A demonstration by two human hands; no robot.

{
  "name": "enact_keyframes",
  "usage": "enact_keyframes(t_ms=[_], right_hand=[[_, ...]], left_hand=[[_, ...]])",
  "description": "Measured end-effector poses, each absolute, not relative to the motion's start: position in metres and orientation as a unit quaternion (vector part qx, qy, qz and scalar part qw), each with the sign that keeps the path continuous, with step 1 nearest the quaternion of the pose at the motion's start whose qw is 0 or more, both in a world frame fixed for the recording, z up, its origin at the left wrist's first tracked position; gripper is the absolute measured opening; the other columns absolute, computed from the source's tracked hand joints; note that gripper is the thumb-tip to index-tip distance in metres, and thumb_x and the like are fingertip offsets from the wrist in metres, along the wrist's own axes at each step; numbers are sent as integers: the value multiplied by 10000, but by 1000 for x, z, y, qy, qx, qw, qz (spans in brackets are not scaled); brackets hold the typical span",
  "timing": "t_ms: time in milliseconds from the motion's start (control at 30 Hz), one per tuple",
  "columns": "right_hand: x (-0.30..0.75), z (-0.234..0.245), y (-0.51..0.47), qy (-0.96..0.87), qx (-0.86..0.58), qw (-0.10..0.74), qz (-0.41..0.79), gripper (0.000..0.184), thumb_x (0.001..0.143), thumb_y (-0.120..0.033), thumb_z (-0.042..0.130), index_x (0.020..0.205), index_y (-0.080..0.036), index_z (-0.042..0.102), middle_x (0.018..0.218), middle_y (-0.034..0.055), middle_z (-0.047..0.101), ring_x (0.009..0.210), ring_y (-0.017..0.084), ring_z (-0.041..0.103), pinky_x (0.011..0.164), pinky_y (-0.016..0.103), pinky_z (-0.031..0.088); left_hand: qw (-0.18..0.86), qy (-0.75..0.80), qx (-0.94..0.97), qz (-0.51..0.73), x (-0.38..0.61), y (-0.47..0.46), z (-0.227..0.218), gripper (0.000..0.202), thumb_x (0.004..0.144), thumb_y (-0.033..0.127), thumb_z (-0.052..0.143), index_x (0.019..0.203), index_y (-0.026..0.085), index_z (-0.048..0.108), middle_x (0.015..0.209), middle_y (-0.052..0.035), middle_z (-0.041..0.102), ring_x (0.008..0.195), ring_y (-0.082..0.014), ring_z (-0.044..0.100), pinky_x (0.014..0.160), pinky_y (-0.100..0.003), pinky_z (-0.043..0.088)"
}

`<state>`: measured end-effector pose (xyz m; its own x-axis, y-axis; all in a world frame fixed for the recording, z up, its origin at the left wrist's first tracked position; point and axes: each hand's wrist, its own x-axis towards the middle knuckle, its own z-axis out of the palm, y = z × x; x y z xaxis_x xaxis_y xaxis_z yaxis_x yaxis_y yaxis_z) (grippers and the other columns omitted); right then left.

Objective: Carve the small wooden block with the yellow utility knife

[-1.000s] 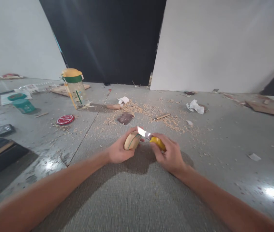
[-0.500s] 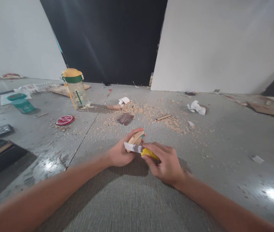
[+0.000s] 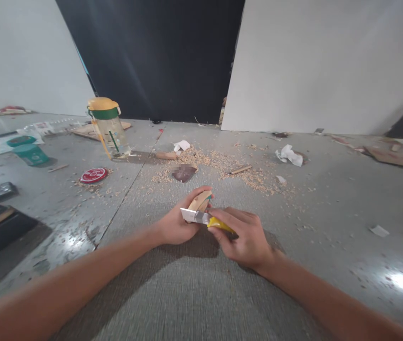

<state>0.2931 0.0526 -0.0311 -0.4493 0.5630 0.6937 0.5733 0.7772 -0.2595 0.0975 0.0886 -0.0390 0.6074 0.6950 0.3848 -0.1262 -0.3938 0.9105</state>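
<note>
My left hand (image 3: 179, 226) is closed round a small pale piece of wood (image 3: 199, 201) with a bluish-green patch near its far end. In my right hand (image 3: 242, 234) is a yellow utility knife (image 3: 220, 224), gripped by its handle. The broad blade points left and lies across the near side of the wood; whether it cuts in cannot be made out. Part of the wood is hidden by the blade and by my left fingers. Just beyond my hands, a dark brown flat piece (image 3: 184, 173) lies on the grey surface.
Wood shavings (image 3: 215, 163) are scattered ahead, with a pencil-like stick (image 3: 240, 170) and a short wooden piece (image 3: 166, 155) among them. A drink bottle (image 3: 111, 130) stands at the left, near a red round lid (image 3: 94, 175) and a teal container (image 3: 31, 154). Crumpled tissue (image 3: 289, 155) lies right.
The blade has shifted very slightly left and up against the wood. Both hands keep their grips. The whole view has moved a little.
</note>
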Motion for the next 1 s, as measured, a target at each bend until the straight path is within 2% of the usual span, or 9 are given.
enact_keyframes(t_ms=[300, 533, 733, 867, 1000], right_hand=[[294, -31, 56, -851, -329, 405, -67, 237, 938, -295, 553, 1093, -147, 655, 780, 34, 693, 653, 161, 627, 603, 284, 473], [297, -30, 60, -843, -340, 406, -92, 232, 925, -270, 577, 1106, -153, 666, 773, 30, 687, 655, 158, 628, 619, 281, 472], [295, -30, 59, -838, -360, 399, -96, 225, 930, -277, 552, 1084, -164, 670, 731, 25, 666, 622, 159, 614, 592, 278, 453], [298, -32, 63, -833, -373, 400, -80, 233, 934, -285, 536, 1100, -184, 665, 752, 26, 682, 626, 159, 626, 595, 274, 465], [321, -35, 77, -755, -469, 452, -76, 228, 945, -296, 517, 1102, -215, 661, 914, 59, 730, 765, 187, 686, 671, 288, 507]], left_hand=[[507, 213, 739, 388, 96, 89, -36, 663, 834, 109, 577, 1413, 250, 287, 1139, -78, 587, 1013, -182, 581, 916, -351, 454], [500, 234, 737, 389, 96, 91, -34, 671, 788, 93, 551, 1400, 224, 310, 1112, -66, 580, 941, -166, 555, 828, -302, 456], [530, 250, 714, 383, 97, 93, -33, 663, 784, 108, 528, 1409, 206, 332, 1008, -46, 588, 887, -163, 557, 746, -264, 438], [561, 268, 685, 380, 95, 93, -35, 691, 761, 120, 573, 1410, 199, 348, 1083, -69, 599, 975, -191, 571, 739, -259, 437], [627, 269, 625, 379, 91, 91, -39, 687, 755, 134, 623, 1390, 251, 388, 1238, -91, 549, 1081, -223, 587, 746, -250, 442]])
